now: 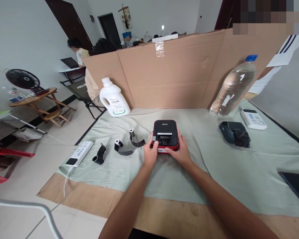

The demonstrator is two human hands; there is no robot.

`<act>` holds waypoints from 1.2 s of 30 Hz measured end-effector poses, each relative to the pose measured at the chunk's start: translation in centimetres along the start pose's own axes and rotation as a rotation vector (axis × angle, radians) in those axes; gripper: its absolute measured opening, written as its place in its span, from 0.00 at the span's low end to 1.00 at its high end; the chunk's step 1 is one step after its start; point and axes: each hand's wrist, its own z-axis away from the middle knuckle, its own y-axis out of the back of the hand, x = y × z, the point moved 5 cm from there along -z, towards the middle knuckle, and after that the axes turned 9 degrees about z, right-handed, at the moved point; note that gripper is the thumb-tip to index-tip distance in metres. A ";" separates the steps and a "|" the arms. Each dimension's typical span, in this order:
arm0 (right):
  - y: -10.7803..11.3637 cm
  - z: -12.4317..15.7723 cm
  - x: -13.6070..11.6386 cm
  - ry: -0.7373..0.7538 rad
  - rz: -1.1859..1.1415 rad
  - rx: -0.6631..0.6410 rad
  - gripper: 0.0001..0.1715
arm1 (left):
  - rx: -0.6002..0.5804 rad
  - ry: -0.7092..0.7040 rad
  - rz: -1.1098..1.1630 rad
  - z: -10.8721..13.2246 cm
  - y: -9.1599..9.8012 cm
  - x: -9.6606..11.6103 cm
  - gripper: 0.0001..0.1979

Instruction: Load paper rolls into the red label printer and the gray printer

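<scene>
A black and red portable label printer (165, 131) sits on the cloth in front of me, its slot and small buttons facing up. My left hand (150, 151) wraps its left side, thumb on the near left corner. From the right, my right hand (180, 151) grips the other side, with the thumb along the front edge. Left of the printer lie partly unrolled rolls of black ribbon: one roll (132, 135) near the printer, a second roll (118, 144) beside it, and a third roll (99, 157) farther left.
A white jug (114, 99) and a large water bottle (235, 88) stand against a cardboard panel (164, 79). To the right are a dark device (235, 133), a white power bank (253, 119) and a phone (296, 186). A white power strip (80, 153) lies at the left edge.
</scene>
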 end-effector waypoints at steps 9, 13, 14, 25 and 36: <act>-0.2 0.5 -0.3 0.034 0.115 0.005 0.62 | -0.001 -0.092 -0.104 -0.2 0.5 0.7 0.22; -0.1 0.7 -0.7 0.114 0.141 0.044 0.62 | 0.055 -0.453 -0.265 0.2 1.1 2.9 0.12; -0.1 0.7 -0.7 0.125 0.147 0.046 0.62 | 0.054 -0.520 -0.296 0.4 1.1 3.2 0.09; 0.4 0.2 -0.9 0.209 0.102 0.069 0.59 | 0.060 -0.481 -0.217 -0.1 0.7 3.3 0.12; 0.2 0.4 -0.7 0.157 0.118 0.049 0.65 | 0.065 -0.579 -0.197 0.6 0.8 2.9 0.12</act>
